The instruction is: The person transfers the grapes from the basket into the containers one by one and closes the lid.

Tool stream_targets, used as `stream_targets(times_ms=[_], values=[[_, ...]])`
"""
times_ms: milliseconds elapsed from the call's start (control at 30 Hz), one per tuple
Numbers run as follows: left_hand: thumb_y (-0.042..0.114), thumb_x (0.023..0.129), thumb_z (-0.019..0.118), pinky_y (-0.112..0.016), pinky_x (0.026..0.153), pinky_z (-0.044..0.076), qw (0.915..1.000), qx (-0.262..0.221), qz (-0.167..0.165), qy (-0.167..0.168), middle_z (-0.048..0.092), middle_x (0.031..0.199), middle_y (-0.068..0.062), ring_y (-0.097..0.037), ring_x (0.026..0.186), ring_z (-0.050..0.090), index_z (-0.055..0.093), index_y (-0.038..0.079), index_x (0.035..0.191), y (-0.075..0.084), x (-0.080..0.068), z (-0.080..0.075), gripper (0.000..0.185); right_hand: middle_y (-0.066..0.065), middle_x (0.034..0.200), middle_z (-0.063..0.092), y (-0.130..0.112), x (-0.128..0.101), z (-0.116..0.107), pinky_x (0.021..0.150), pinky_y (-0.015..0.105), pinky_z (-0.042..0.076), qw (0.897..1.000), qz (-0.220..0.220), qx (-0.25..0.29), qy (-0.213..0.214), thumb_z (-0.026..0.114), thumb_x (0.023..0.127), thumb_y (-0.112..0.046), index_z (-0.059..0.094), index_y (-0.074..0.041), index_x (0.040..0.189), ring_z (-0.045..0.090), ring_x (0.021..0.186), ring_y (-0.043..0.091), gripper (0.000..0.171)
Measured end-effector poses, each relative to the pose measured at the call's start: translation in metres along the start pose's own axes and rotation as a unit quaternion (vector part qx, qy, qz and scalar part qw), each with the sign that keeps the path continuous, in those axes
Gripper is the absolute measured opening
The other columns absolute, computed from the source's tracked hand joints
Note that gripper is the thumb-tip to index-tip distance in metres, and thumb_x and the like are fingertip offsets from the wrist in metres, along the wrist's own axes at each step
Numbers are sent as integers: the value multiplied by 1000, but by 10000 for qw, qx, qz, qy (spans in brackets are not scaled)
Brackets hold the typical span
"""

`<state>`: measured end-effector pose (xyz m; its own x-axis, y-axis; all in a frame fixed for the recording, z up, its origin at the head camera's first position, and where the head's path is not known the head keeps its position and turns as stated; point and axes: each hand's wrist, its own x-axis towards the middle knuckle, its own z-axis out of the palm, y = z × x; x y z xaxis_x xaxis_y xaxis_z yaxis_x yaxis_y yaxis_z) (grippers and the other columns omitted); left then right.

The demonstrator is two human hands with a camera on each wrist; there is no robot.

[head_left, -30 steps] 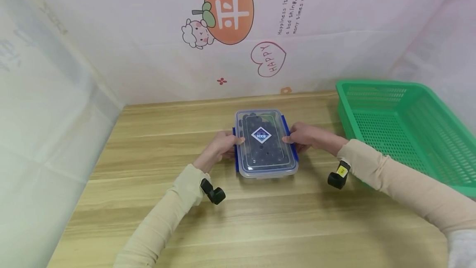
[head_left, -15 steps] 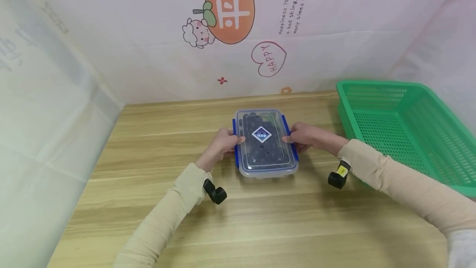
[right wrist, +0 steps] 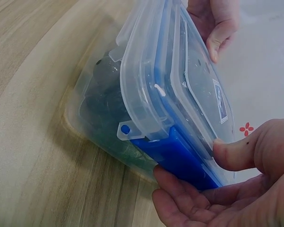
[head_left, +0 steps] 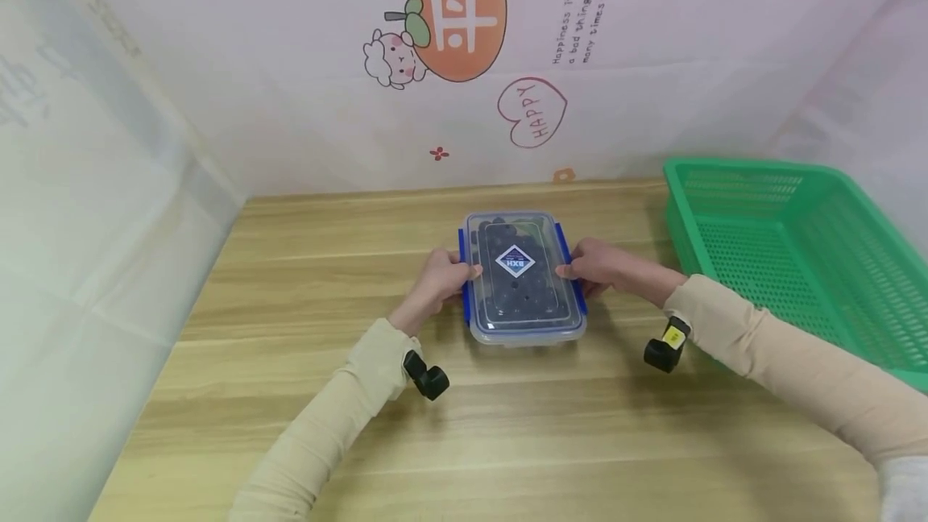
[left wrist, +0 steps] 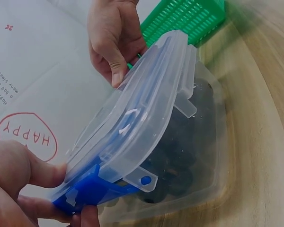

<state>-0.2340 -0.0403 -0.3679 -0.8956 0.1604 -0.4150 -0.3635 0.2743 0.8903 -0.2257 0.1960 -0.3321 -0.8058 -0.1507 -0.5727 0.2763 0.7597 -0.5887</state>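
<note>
Head view: sat at the centre of the wooden table, a clear plastic box, rectangular, with a transparent lid, a diamond-shaped blue-and-white label on top and dark round berries packed inside. Ran along both long edges, blue latches. Gripped at 9 o'clock of the box by the left hand, thumb laid over the lid edge, fingers curled down around the left latch. Gripped at 3 o'clock by the right hand, thumb on the lid, fingers wrapped under the right side. Stood well apart at 3 o'clock, a green basket by the table's right edge. Hung at 12 o'clock, a pale backdrop with a cartoon orange and a heart reading HAPPY.

Left wrist view: showed the box from its side, lid frosted-clear with a ribbed rim, a small clear end tab with a blue dot, dark fruit behind the wall. Pinched the blue latch between thumb and fingers, the left hand at 8 o'clock. Rested on the far rim at 11 o'clock, the right hand's thumb.

Right wrist view: held the long blue latch at 5 o'clock, the right hand, thumb above, fingers beneath. Touched the far lid edge at 1 o'clock, the left hand.
</note>
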Motion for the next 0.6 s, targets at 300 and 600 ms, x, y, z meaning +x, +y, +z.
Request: stream_targets(times_ms=[300,600], values=[[8,90,60,-37,75,61,9995,263,119,102,68,97,-19,-17,70,64,62,-8,106,4,-5,1,22,28,103,65,-6,-6,-2,88,48,56,9999,-46,-80,61,49,99,-17,47,18,119,67,82,25,41],[7,89,58,-32,65,61,9960,817,302,205,65,91,-18,-19,68,64,62,-9,99,8,-10,6,20,23,99,66,-1,-4,-2,88,47,56,10000,16,42,15,49,99,-18,46,17,119,67,77,20,40]])
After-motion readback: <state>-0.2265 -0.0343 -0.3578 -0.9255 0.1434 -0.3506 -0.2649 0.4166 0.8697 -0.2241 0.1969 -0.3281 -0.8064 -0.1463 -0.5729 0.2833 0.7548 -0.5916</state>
